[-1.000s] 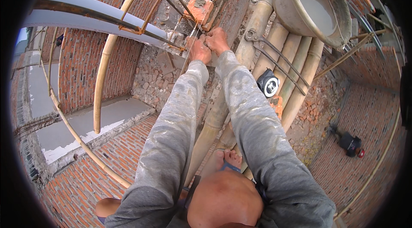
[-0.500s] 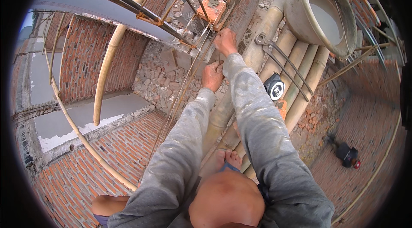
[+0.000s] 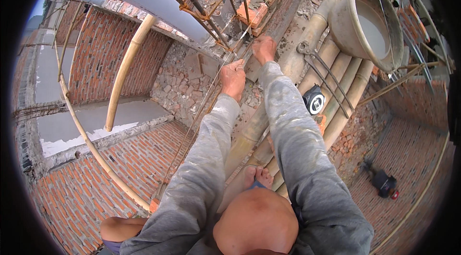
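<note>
My left hand [image 3: 233,80] is closed in a pinch at the left edge of the brick wall top, beside a taut thin string [image 3: 218,73]. My right hand [image 3: 264,49] is closed a little farther off, just below the end of a row of orange bricks [image 3: 252,14] with grey mortar on it. Something thin seems to run between the two hands, too fine to make out. Tied steel rebar [image 3: 201,12] stands just beyond the left hand.
On the bamboo poles [image 3: 331,65] to the right lie steel pincers [image 3: 314,60] and a tape measure [image 3: 314,100]. A large bucket [image 3: 372,24] of greyish liquid stands beyond. A person [image 3: 384,184] is far below at right. A bamboo upright [image 3: 126,67] rises at left.
My left hand has moved up and slightly left, away from the right hand. The surroundings have shifted in view; the right hand stays near the brick end.
</note>
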The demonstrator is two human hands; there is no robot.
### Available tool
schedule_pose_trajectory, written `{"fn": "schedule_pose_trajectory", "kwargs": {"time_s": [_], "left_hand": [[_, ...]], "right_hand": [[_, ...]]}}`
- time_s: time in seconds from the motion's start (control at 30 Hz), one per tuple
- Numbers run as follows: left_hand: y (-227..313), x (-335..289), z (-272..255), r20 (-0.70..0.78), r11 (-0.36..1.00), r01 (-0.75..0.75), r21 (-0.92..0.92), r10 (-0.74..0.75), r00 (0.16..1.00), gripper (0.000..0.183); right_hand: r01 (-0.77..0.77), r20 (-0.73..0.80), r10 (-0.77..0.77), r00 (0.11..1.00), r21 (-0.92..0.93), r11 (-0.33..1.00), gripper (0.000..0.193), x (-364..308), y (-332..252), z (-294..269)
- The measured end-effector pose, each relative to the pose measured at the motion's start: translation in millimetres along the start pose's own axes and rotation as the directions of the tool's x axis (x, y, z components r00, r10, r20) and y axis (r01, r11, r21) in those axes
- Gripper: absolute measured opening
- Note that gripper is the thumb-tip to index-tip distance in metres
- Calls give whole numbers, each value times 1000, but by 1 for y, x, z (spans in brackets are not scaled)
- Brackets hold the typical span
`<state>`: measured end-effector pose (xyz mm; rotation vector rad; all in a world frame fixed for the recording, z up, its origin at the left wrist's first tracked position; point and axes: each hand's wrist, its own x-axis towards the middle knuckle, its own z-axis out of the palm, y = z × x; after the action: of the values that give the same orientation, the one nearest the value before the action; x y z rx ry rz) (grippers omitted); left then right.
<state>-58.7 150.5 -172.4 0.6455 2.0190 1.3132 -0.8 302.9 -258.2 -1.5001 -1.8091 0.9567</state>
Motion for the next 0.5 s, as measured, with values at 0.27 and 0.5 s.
{"fn": "schedule_pose_trajectory", "kwargs": {"time_s": [0.27,0.5], "left_hand": [[42,0,15,39,877,123,-465,-118,992,16],[57,-5,54,-111,999,33,14,-31,993,33]], "right_hand": [[-346,72,340,937,292,892,24,4,14,18],[-38,164,-6,986,265,964,19,4,52,22]]}}
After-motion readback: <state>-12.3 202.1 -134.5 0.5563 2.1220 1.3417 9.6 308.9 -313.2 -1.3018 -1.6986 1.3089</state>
